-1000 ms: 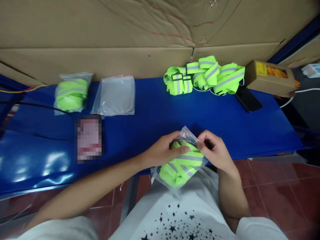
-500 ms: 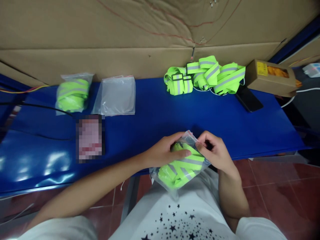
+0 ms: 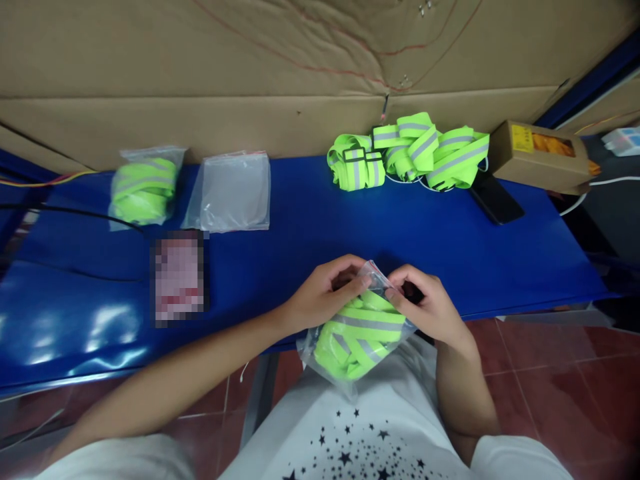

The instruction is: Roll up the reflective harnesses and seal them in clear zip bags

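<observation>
A clear zip bag (image 3: 356,337) stuffed with neon-green reflective straps hangs at the near edge of the blue table (image 3: 310,233), above my lap. My left hand (image 3: 323,293) pinches the bag's top edge from the left, fingers curled closed. My right hand (image 3: 425,307) pinches the same top edge from the right, also closed. The two sets of fingertips nearly meet at the bag's mouth.
At the back right lies a heap of loose green reflective straps (image 3: 410,152), with a black phone (image 3: 495,197) and a cardboard box (image 3: 543,155) beside it. At the back left sit a filled bag (image 3: 145,187), empty clear bags (image 3: 233,192) and a blurred card (image 3: 179,277). Cardboard stands behind.
My left hand has shifted from lying over the straps to pinching the bag's top edge. The bag's mouth is now drawn together between both hands. The bag has dropped slightly.
</observation>
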Action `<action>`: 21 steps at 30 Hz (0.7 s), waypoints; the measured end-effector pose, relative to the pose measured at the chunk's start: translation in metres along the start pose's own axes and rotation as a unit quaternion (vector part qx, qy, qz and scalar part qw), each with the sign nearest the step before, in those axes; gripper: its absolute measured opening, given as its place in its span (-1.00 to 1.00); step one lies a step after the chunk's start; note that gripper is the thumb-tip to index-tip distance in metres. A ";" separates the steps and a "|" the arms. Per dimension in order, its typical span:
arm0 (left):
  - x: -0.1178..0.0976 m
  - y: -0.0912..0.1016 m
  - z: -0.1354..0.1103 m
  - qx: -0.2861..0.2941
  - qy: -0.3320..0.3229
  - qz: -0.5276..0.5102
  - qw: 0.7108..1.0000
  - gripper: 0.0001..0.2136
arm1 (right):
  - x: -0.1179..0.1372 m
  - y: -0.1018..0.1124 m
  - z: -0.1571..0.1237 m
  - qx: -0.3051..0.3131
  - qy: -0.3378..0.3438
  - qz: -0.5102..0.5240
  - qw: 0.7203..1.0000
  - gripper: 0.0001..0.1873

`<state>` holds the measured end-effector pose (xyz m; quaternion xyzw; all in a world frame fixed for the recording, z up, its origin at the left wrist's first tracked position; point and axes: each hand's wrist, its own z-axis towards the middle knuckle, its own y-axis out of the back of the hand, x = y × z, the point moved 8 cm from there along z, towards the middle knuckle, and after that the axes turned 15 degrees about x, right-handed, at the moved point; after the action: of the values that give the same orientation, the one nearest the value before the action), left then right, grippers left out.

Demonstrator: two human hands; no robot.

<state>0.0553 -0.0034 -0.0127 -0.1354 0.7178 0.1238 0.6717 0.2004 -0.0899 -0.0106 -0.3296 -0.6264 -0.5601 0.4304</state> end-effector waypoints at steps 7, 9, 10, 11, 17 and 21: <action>0.000 0.002 -0.001 -0.023 -0.007 0.011 1.000 -0.77 | 0.004 -0.002 0.000 0.014 0.009 -0.020 1.000 -0.97; -0.001 0.003 -0.001 -0.024 -0.014 0.008 1.000 -0.78 | 0.002 -0.003 0.001 0.017 0.004 -0.024 1.000 -0.96; -0.002 0.004 -0.001 -0.024 -0.016 0.009 1.000 -0.79 | 0.002 -0.003 0.001 0.017 0.002 -0.026 1.000 -0.96; -0.003 0.004 -0.002 -0.025 -0.018 0.012 0.999 -0.80 | 0.002 -0.003 0.001 0.016 0.002 -0.027 1.000 -0.96; -0.004 0.006 -0.002 -0.033 -0.025 0.033 0.999 -0.80 | 0.002 -0.003 0.001 0.011 0.002 -0.028 1.000 -0.95; -0.004 0.008 -0.003 -0.055 -0.015 0.064 0.996 -0.79 | 0.005 -0.003 0.001 0.013 0.004 -0.037 0.999 -0.96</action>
<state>0.0495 0.0034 -0.0088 -0.1239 0.7066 0.2079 0.6649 0.1957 -0.0897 -0.0078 -0.2987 -0.6435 -0.5688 0.4161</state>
